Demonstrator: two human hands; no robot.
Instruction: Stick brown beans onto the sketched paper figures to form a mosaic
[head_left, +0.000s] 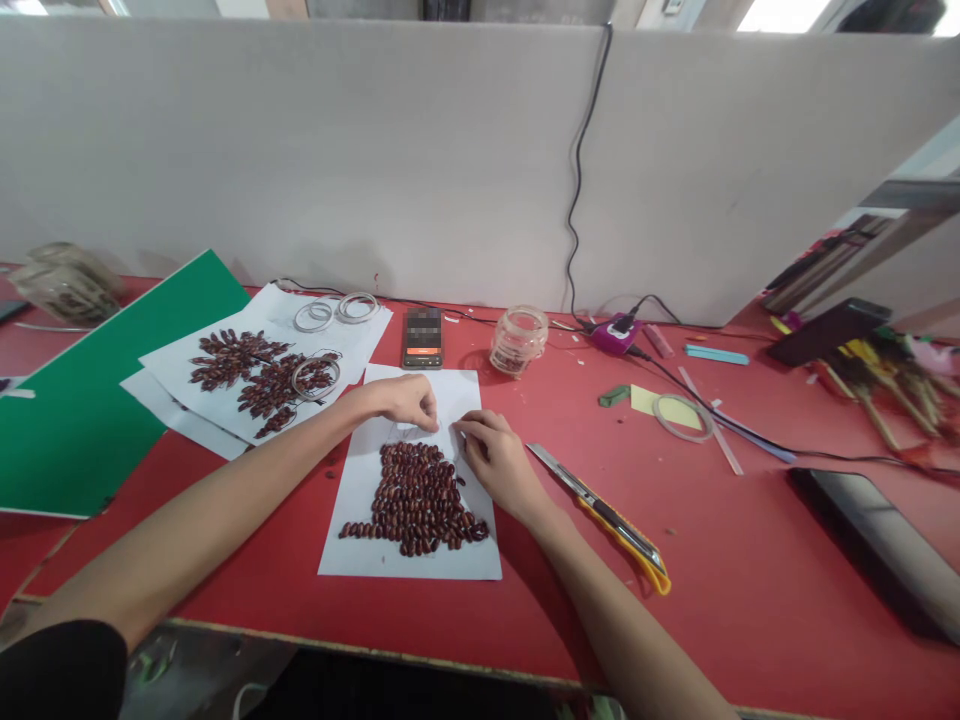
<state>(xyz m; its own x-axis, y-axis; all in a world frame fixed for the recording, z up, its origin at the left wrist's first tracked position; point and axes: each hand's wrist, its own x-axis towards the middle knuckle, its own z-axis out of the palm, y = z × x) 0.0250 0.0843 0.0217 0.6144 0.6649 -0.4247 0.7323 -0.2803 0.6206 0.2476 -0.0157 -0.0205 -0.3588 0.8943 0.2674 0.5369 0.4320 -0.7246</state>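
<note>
A white sheet of paper [345, 545] lies on the red table, with rows of dark red-brown, bean-like seeds [420, 500] on it. Above the top row, my left hand [411, 402] is closed in a pinch over the paper. My right hand [495, 458] rests at the sheet's right side, thumb and forefinger brought together near the left fingertips. Whatever either pinch holds is too small to make out. A faint drawn outline shows on the paper by my left fingers.
Left, more seed pictures [244, 375] lie on paper with rings [358, 307], beside a green board [150, 370]. Behind stand a phone [423, 338] and a glass jar [519, 342]. Right are a yellow box cutter [607, 520], purple plug adapter [616, 336], tape ring [682, 418] and dark tablet [877, 545].
</note>
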